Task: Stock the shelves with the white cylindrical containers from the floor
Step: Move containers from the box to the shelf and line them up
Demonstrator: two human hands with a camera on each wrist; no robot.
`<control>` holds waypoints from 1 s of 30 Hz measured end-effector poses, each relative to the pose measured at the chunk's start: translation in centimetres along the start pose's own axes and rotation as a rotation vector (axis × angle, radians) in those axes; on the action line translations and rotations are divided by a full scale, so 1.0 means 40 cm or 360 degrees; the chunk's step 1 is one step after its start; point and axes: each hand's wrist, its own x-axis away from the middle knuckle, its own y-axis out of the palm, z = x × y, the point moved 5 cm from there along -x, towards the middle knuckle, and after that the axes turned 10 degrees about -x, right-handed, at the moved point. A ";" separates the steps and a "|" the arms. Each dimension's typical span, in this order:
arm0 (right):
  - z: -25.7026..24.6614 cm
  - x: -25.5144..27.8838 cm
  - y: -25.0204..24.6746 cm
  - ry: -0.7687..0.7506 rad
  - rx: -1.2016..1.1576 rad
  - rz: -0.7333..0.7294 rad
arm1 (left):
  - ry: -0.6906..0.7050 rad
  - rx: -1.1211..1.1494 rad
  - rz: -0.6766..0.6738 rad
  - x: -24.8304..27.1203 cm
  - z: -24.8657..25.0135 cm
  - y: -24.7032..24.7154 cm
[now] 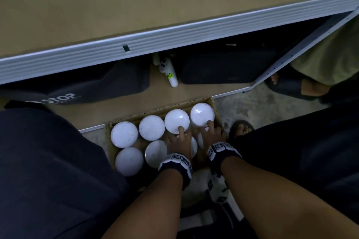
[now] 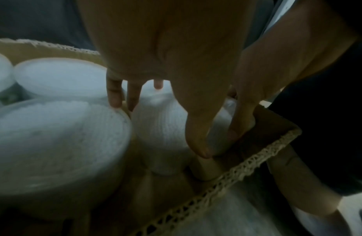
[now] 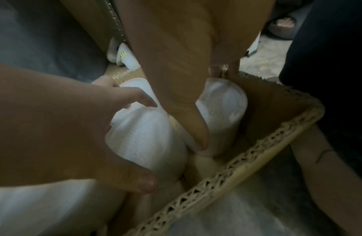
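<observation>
White plastic containers (image 1: pixel 151 128) stand upright in an open cardboard box (image 1: pixel 210 101) on the floor, their long axes vertical and their round lids facing up toward the head camera; six lids show in full, four along the far row and two at the near left. Both hands reach down into the right part of the box. From the wrist views, the left hand (image 1: pixel 179 142) is wrapped round one container (image 3: pixel 147 140) in the near row, its thumb on the near side and its fingers (image 2: pixel 114 94) curled over the far side, a fingertip touching the lid (image 1: pixel 177 121) of the next container in the far row. Just to its right, the right hand (image 1: pixel 211 135) grasps a neighbouring container (image 3: pixel 222 115) that stands against the right wall of the box, with its thumb pushed down between the two containers and its fingers over the far side by the box wall. Each wrist carries a dark band with white patterned squares. Dark trouser legs flank the box left and right, and a sandalled foot (image 1: pixel 240 129) rests on the concrete floor just right of it. Beyond the box, a low tan shelf (image 1: pixel 93 114) holds dark bags and a white spray bottle (image 1: pixel 171 73) lying on its side. Above it runs the white ribbed edge (image 1: pixel 174 39) of a higher tan shelf board. Another person's sandalled foot (image 1: pixel 287 85) shows at the far right.
</observation>
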 end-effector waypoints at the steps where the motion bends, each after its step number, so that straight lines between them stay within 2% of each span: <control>1: -0.005 0.002 -0.003 -0.0023 -0.0020 0.0005 | -0.0005 -0.0002 0.0015 -0.002 0.000 0.002; 8: -0.022 0.002 -0.004 -0.0092 -0.0055 -0.0017 | 0.0010 -0.0090 0.0068 0.019 -0.001 -0.018; 13: -0.031 0.042 -0.052 -0.0012 0.0074 -0.0006 | -0.0010 -0.0140 0.0010 0.025 -0.007 -0.031; 16: -0.041 0.073 -0.087 -0.0073 0.0139 -0.0046 | 0.0022 -0.0044 -0.0143 0.027 -0.010 -0.030; 18: -0.033 0.083 -0.103 -0.0089 0.0088 -0.0095 | 0.0034 -0.0110 -0.0094 0.055 -0.012 -0.084; 22: -0.036 0.123 -0.156 -0.0094 -0.0018 -0.0204 | 0.0225 -0.0038 -0.0156 0.104 -0.014 -0.157; 26: -0.029 0.166 -0.221 -0.0116 -0.0084 -0.0178 | 0.0257 0.0018 -0.0287 0.136 -0.034 -0.235; 28: -0.036 0.184 -0.256 -0.0126 -0.0115 -0.0153 | 0.0242 -0.0039 -0.0260 0.148 -0.036 -0.288; 30: -0.056 0.200 -0.298 -0.0121 -0.0163 -0.0097 | 0.0300 -0.0123 -0.0139 0.175 -0.028 -0.361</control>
